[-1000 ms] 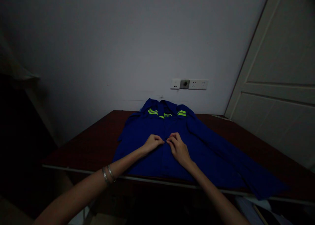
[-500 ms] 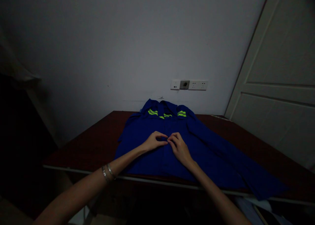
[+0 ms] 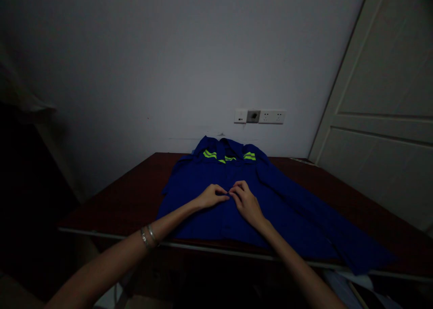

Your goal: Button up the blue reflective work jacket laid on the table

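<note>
A blue work jacket (image 3: 196, 176) with yellow-green reflective stripes lies spread on the dark red table, its collar end toward the wall. One long sleeve (image 3: 324, 214) stretches out to the right, over the table's front edge. At the middle of the jacket's front, my left hand (image 3: 209, 196) pinches the cloth between thumb and fingers. My right hand (image 3: 248, 205) pinches the front opening close beside it, fingertips nearly meeting the left ones. Whatever small part sits between the fingertips is too dark and small to make out.
The table (image 3: 118, 200) has a pale front edge and stands against a grey wall. A row of sockets (image 3: 260, 116) is on the wall behind the jacket. At the right is a white panelled door (image 3: 379, 119). Pale items (image 3: 355, 284) lie below the table's right front.
My left hand has dipped slightly, and its thumb and fingers have drawn closer together. The right hand has shifted only a little; the jacket lies as before.
</note>
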A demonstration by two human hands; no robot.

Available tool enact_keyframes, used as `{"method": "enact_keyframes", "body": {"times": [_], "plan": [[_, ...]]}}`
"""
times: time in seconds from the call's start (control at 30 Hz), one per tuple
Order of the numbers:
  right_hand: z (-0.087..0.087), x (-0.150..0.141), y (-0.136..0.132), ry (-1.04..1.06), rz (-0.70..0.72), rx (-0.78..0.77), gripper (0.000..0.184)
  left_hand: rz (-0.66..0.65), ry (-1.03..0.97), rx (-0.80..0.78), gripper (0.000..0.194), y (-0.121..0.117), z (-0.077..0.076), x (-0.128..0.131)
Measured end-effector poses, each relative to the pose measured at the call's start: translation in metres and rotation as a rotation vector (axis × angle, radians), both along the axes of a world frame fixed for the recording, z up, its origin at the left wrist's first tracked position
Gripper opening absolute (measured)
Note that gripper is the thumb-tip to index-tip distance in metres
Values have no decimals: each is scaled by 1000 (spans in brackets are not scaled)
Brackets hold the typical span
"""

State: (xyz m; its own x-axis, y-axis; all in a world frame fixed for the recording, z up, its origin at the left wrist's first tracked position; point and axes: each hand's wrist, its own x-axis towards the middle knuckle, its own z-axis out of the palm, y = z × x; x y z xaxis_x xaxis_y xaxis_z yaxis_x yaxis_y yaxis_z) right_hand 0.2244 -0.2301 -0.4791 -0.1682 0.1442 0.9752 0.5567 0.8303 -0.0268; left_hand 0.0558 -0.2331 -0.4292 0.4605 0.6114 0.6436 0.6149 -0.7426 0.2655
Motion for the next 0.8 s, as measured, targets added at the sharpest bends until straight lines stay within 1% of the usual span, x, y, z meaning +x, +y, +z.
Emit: {"method": "enact_keyframes", "body": {"times": [0.2,0.37,0.5,0.67,0.8], "plan": [[2,2,-2,-38,-65,29,20,-2,-1,-25,30,1,-1,-1],[1,4,-4,-46,-23,30,20,12,-12,-27,28,4,-3,-3],[-2,9,-16,-56,5,45,19,5,-21,-11,28,7,-2,-5],[-11,14,-40,-209,44,96,20,19,-102,-65,26,14,0,-4],[-24,15,-56,-373,41,136,30,52,-165,-98,24,18,-1,-2]]}}
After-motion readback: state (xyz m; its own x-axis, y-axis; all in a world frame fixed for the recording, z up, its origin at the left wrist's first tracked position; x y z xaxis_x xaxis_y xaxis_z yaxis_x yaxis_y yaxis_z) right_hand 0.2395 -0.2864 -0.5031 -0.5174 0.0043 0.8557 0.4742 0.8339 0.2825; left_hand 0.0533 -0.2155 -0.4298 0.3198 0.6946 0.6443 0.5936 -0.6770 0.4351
